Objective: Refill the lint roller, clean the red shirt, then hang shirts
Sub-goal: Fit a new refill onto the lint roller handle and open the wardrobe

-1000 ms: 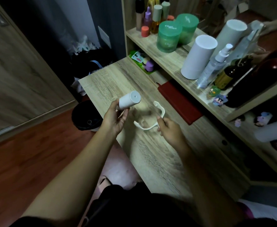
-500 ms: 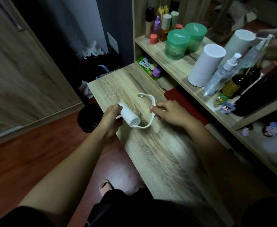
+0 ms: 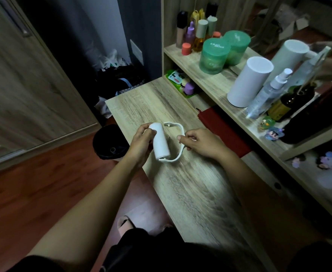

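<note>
My left hand (image 3: pixel 140 145) grips a white lint refill roll (image 3: pixel 160 141) just above the wooden desk (image 3: pixel 190 183). My right hand (image 3: pixel 201 143) pinches the white curved lint roller frame (image 3: pixel 177 140) by its middle. The roll lies between the frame's two arms; its near end touches the lower arm, and the upper arm's tip sits just beside its far end. A red folded item (image 3: pixel 220 126), possibly the red shirt, lies flat at the desk's back under the shelf.
A shelf (image 3: pixel 206 81) on the right carries green jars (image 3: pixel 214 55), a white cylinder (image 3: pixel 248 81), a spray bottle (image 3: pixel 267 95) and small bottles. A black bin (image 3: pixel 109 142) stands on the red-brown floor left of the desk. A wardrobe door (image 3: pixel 23 75) fills the left.
The roll has swung from upright and apart from the frame into the gap between the frame's arms. Both hands have come closer together over the desk.
</note>
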Action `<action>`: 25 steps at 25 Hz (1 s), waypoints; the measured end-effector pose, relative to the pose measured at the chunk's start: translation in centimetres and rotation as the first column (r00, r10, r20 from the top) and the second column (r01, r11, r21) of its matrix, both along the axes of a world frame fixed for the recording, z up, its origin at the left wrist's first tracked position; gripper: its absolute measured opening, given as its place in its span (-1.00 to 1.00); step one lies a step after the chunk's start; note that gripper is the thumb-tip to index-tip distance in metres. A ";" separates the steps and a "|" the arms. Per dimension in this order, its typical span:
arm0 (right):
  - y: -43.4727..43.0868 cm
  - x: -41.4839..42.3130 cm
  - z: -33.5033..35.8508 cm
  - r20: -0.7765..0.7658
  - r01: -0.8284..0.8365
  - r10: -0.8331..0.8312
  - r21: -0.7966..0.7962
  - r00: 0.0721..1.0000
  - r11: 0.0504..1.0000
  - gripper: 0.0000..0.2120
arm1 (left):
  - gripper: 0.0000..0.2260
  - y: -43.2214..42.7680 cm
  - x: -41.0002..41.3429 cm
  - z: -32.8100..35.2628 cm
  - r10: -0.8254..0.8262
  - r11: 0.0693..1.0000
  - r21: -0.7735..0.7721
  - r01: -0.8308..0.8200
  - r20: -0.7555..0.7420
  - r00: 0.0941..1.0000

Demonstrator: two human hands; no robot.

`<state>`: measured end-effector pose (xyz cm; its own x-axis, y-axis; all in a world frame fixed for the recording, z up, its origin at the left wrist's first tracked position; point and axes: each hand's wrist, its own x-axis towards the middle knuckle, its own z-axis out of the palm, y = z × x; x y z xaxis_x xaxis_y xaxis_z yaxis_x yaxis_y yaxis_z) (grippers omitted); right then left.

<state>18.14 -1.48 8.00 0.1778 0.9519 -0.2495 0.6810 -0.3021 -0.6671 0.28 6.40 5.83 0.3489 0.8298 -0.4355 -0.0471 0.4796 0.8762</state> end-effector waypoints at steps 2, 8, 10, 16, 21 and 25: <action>-0.1 -0.1 -0.1 -0.009 0.008 -0.008 -0.002 1.000 1.000 -0.56 | -0.81 -0.4 0.5 0.4 0.009 1.000 0.013 -0.009 -0.007 1.000; 0.1 -0.8 -0.7 0.050 0.101 -0.105 0.064 0.993 0.993 -0.54 | -0.67 -0.9 1.9 1.2 -0.035 0.989 0.138 0.050 -0.105 0.994; 0.4 -1.2 -0.8 0.062 0.126 -0.133 0.106 0.989 0.986 -0.52 | -0.57 -0.9 2.1 1.5 -0.006 0.969 0.241 0.051 -0.185 0.983; 1.0 -2.5 -1.1 0.110 0.192 -0.213 0.174 0.971 0.966 -0.52 | -0.51 -0.2 2.2 2.6 0.040 0.937 0.342 0.075 -0.319 0.947; 1.0 -3.2 -0.9 0.159 0.180 -0.213 0.202 0.964 0.963 -0.53 | -0.51 -0.6 1.8 2.9 0.049 0.928 0.359 0.099 -0.382 0.923; 1.3 -3.3 -0.7 0.216 0.139 -0.183 0.205 0.959 0.969 -0.54 | -0.51 -1.0 1.6 2.6 0.068 0.929 0.361 0.083 -0.387 0.920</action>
